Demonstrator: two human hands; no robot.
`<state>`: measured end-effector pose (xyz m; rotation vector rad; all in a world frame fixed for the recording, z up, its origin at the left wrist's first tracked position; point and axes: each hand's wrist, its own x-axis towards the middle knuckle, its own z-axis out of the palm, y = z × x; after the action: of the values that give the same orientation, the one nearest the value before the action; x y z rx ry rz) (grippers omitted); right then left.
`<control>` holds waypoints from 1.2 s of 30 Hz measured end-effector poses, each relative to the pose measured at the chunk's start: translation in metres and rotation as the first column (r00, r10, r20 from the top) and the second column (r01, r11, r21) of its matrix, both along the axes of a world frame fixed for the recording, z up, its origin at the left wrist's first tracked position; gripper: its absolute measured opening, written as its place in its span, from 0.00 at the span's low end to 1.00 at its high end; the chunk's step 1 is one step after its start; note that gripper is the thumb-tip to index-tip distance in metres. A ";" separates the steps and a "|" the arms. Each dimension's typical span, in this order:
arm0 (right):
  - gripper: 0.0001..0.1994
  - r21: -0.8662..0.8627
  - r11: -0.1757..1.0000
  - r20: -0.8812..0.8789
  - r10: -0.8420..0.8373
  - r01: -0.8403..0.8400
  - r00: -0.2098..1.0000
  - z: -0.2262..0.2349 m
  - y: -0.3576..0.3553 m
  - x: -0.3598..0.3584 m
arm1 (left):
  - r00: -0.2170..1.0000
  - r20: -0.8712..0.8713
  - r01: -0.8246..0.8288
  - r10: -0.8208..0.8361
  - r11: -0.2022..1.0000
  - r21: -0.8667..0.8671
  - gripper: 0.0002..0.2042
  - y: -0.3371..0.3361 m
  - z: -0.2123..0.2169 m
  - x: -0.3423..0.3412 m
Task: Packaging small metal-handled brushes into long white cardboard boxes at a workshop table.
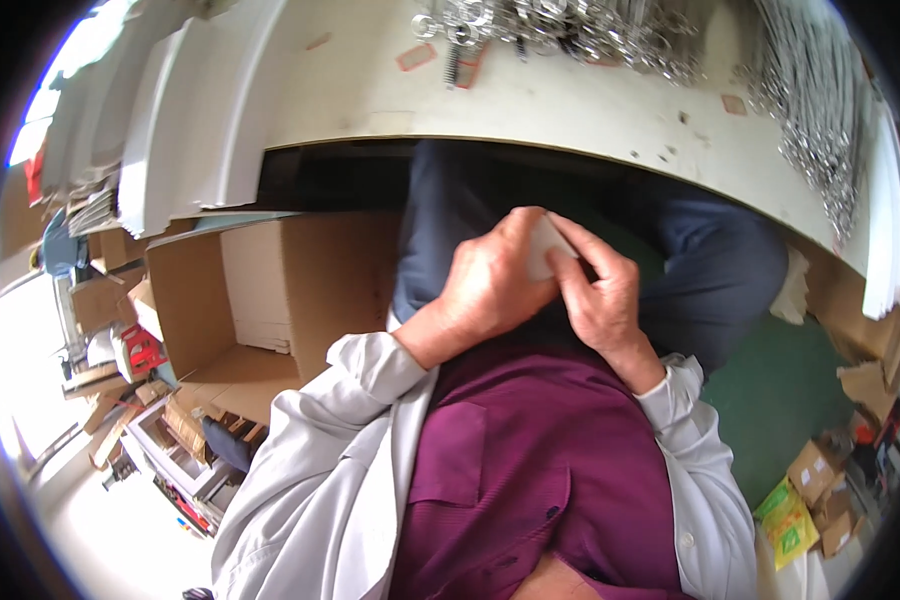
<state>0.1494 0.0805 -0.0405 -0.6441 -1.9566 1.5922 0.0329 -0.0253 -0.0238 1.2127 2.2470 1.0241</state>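
Maroon shirt filled lower centre, while mid-frame the left hand and right hand together grasped a small white piece, seemingly liable, should the fingertip pinch slacken, to drop past dark trousers onto green floor.

The white piece is partly hidden between the left hand and the right hand, its full shape unclear; beyond both hands, the top edge cuts off the metal rings; far left of the left hand, piled clutter is too small to tell
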 end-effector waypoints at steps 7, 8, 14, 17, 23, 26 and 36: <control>0.15 -0.237 0.972 0.026 -0.001 0.007 1.000 0.010 0.024 0.006 | 0.919 0.388 0.137 -0.067 0.978 -0.157 0.27 -0.028 0.025 -0.036; 0.15 -0.232 0.973 0.003 -0.019 0.019 1.000 0.010 0.027 0.004 | 0.874 0.483 0.162 -0.057 0.971 -0.179 0.23 -0.036 0.025 -0.041; 0.11 0.178 0.984 0.033 -0.003 -0.003 0.999 0.021 0.041 -0.017 | 0.889 0.458 0.112 -0.019 0.978 -0.177 0.14 -0.071 0.043 -0.061; 0.07 0.485 0.868 -0.090 -0.070 0.105 0.993 0.035 0.057 -0.030 | 0.928 0.295 -0.183 0.228 0.968 -0.171 0.11 -0.080 0.062 -0.079; 0.05 0.629 0.748 -0.136 -0.161 0.210 0.978 0.031 0.096 -0.044 | 0.927 -0.198 -0.341 0.318 0.935 -0.096 0.13 -0.086 0.095 -0.124; 0.05 0.620 0.755 -0.106 -0.189 0.214 0.976 0.029 0.099 -0.048 | 0.909 -0.284 -0.335 0.305 0.940 -0.065 0.14 -0.085 0.104 -0.140; 0.04 0.649 0.725 -0.102 -0.219 0.231 0.971 0.021 0.100 -0.044 | 0.661 -0.657 -0.523 0.363 0.850 -0.056 0.16 -0.100 0.139 -0.250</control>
<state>0.1052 0.1808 -0.0199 -0.5310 -2.1373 0.6642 -0.2168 -0.1255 0.1149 0.9977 3.2124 0.4707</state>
